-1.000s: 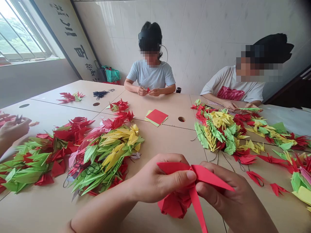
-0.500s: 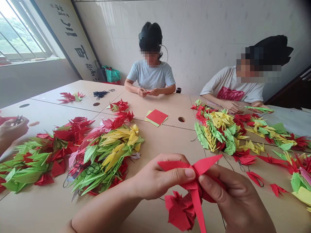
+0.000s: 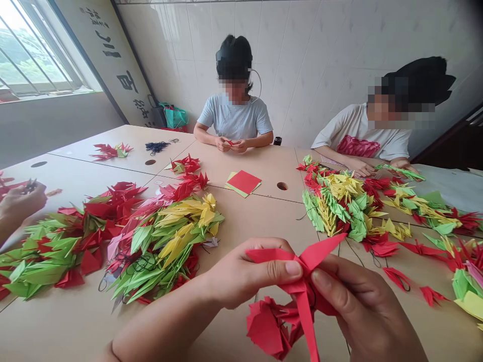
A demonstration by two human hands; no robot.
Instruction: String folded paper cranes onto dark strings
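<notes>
Table: a long tan table (image 3: pixel 241 221) fills the view, with one co-worker (image 3: pixel 234 113) seated across it and another (image 3: pixel 358 133) at the right.
Heaps: two large heaps of red, green and yellow paper cranes (image 3: pixel 158 241) lie on either side of the hands.
Paper: a stack of square origami paper (image 3: pixel 244 182), red on top, lies beyond the hands.
Other hand: a hand (image 3: pixel 20 203) at the left edge holds something small and dark.
Left hand: the left hand (image 3: pixel 252 271) pinches a red paper crane (image 3: pixel 302 286) between thumb and fingers.
Right hand: the right hand (image 3: pixel 364 311) grips the same crane from the other side.
Crane: it sits between both hands, with a bunch of red cranes (image 3: pixel 267 327) just below it.
</notes>
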